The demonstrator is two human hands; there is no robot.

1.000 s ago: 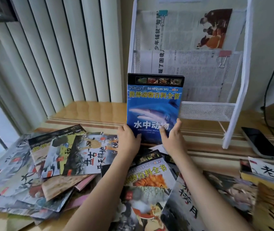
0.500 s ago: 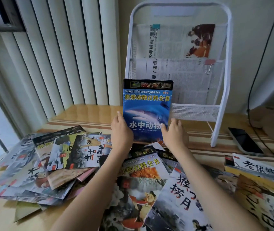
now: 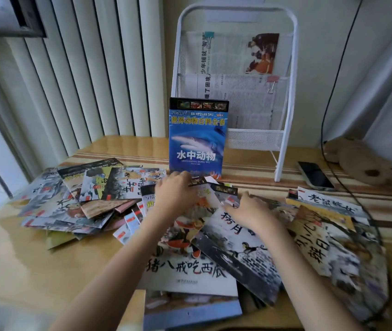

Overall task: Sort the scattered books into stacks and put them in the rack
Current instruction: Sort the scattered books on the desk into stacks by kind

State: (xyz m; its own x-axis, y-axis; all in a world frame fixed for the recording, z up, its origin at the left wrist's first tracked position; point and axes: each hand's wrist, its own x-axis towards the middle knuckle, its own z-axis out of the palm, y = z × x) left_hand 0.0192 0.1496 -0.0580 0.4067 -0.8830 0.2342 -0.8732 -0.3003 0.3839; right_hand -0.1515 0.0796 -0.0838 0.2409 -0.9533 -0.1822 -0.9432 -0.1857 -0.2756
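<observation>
A blue shark-cover book stands upright on the table, leaning against the front of the white wire rack, with no hand on it. Several thin picture books lie scattered across the table in front of me. My left hand lies palm down on the books in the middle of the pile, just below the blue book. My right hand rests flat on a grey-covered book to its right. Whether either hand grips a book is hidden.
Clipped newspapers fill the rack's upper pockets. A dark phone lies right of the rack's foot, beside a black cable. White vertical blinds hang at the left. A loose heap of books spreads left.
Both hands let go of the blue book, left it standing against the rack, and dropped down onto the scattered books. The camera pulled back and tilted down.
</observation>
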